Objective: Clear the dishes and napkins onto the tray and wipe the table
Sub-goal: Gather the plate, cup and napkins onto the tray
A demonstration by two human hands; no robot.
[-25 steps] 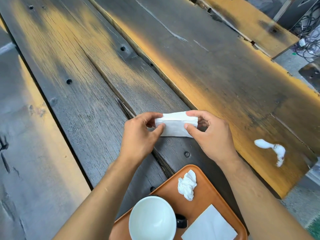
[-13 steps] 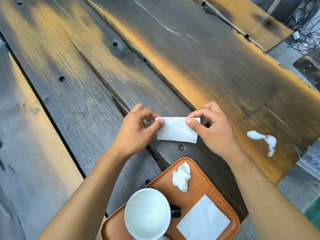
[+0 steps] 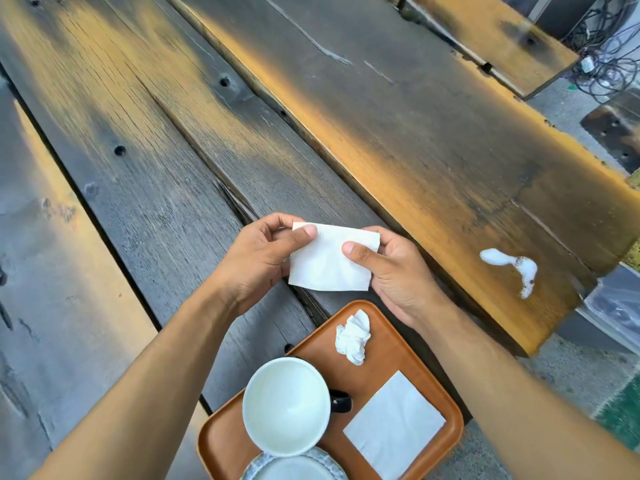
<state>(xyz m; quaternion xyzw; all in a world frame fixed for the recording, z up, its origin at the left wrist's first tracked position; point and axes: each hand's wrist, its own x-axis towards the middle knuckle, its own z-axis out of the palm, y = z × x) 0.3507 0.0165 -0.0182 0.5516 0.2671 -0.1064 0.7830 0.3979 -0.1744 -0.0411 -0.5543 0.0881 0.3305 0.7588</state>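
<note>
The left hand point(image 3: 258, 259) and the right hand point(image 3: 391, 268) both pinch a folded white napkin point(image 3: 329, 263) by its upper corners, thumbs pressed on its face, holding it just above the dark plank table point(image 3: 398, 133). Toward the near edge sits an orange tray point(image 3: 391, 344) with rounded corners, overhanging that edge. On it are a crumpled napkin point(image 3: 353, 336) at the far end, a flat square napkin point(image 3: 393, 429), and a white-lined mug point(image 3: 285, 405) with a black handle, beside a speckled dish point(image 3: 294, 467) cut off by the frame. A white spill point(image 3: 512, 268) lies near the table's right edge. The wood is weathered, cracked and bolt-holed, with worn yellow patches.
</note>
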